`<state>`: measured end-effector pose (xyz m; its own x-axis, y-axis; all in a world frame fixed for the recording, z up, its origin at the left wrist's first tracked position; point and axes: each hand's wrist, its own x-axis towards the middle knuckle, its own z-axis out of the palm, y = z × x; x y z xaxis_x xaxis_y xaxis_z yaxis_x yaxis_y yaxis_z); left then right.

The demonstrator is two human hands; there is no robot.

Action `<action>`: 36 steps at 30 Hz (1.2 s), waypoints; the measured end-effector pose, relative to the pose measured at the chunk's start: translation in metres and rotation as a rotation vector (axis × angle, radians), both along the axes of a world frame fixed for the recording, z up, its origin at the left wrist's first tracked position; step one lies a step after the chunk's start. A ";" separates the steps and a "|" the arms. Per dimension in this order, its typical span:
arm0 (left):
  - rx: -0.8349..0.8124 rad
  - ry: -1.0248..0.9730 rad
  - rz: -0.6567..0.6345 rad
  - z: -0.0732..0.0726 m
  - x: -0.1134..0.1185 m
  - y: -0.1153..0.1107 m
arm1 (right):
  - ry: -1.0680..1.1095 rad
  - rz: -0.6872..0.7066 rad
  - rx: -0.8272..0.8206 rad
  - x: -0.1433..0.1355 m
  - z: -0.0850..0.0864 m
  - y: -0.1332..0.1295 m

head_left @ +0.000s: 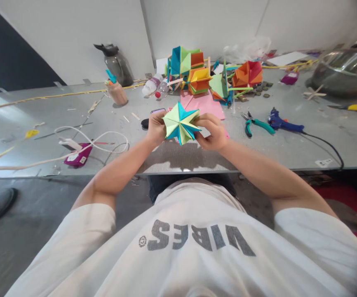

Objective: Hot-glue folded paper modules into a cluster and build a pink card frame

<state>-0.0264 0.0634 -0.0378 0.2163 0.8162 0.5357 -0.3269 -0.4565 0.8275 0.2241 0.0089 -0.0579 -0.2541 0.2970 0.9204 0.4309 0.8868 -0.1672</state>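
Holding a folded paper star (181, 123) in pale green and blue, a person in a white shirt (201, 202) (its lettering reads upside down from here) stands at a grey desk (292, 152). Take the star as the centre of a clock, with twelve o'clock farthest from the person. It is held up over the desk's near part. The left hand (156, 128) is at nine o'clock, its grip closed on the star's edge; the right hand (211, 133) is at three, thumb and fingers grasping the opposite edge.

Pink paper (214, 108) lies on the desk toward one o'clock. At twelve stands a multicoloured paper model (185, 62); an orange and red one (249, 75) sits at two. Toward three lie teal-handled pliers (263, 125) and, just beyond, a blue glue gun (285, 123). Between two and three rests a metal bowl (329, 78). A dark bottle (118, 66) stands at ten.
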 end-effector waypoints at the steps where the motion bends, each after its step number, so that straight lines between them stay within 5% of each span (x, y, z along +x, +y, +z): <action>1: 0.019 0.015 -0.006 0.001 0.000 -0.003 | -0.020 -0.002 0.004 0.000 -0.001 0.002; 15: 0.108 0.041 0.177 -0.011 0.004 0.010 | 0.193 -0.047 -0.183 -0.005 0.001 0.005; 19: 0.128 0.049 0.337 -0.008 -0.010 0.030 | 0.399 -0.208 -0.215 0.012 0.008 0.020; 23: 0.109 0.048 0.324 -0.009 -0.023 0.048 | 0.556 -0.358 -0.203 0.046 0.016 0.050; 30: 0.129 0.232 0.044 -0.015 -0.008 0.028 | 0.499 -0.063 -0.438 0.041 0.014 0.058; 36: 0.195 0.262 0.034 -0.024 0.002 0.019 | 0.336 0.070 -0.447 0.024 0.012 0.040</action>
<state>-0.0245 0.0820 -0.0616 0.3420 0.7128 0.6123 -0.0968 -0.6214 0.7775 0.2477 0.0490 -0.0461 -0.0015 0.6695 0.7428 0.2316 0.7229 -0.6510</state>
